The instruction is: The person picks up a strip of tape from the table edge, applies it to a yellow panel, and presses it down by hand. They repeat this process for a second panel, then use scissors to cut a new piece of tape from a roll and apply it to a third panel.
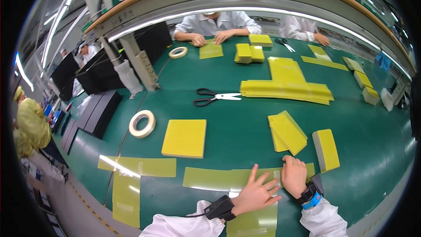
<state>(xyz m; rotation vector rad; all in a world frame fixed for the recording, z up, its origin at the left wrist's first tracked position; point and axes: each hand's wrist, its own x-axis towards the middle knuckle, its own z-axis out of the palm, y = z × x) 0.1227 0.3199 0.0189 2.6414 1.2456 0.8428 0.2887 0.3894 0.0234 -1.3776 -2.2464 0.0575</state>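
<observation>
A T-shaped piece of translucent yellow film (205, 178) lies on the green table in front of me. My left hand (256, 196) rests on it where its strips meet, with fingers spread and nothing held. Just right of it, my right hand (294, 176) is closed, its fingers curled down at the film's crossbar; what they hold, if anything, is hidden. Beyond my right hand lie several loose yellow sheets (287, 132), with a narrow yellow stack (326, 150) beside them. A square yellow stack (184, 138) sits farther left. Another T-shaped film (126, 193) lies at the left.
A tape roll (142, 123) and black-handled scissors (217, 97) lie beyond the square stack. A pile of T-shaped films (287, 88) is at mid-table. Across the table, a person (218, 25) handles a yellow sheet. A metal post (139, 63) and black boxes (94, 113) stand left.
</observation>
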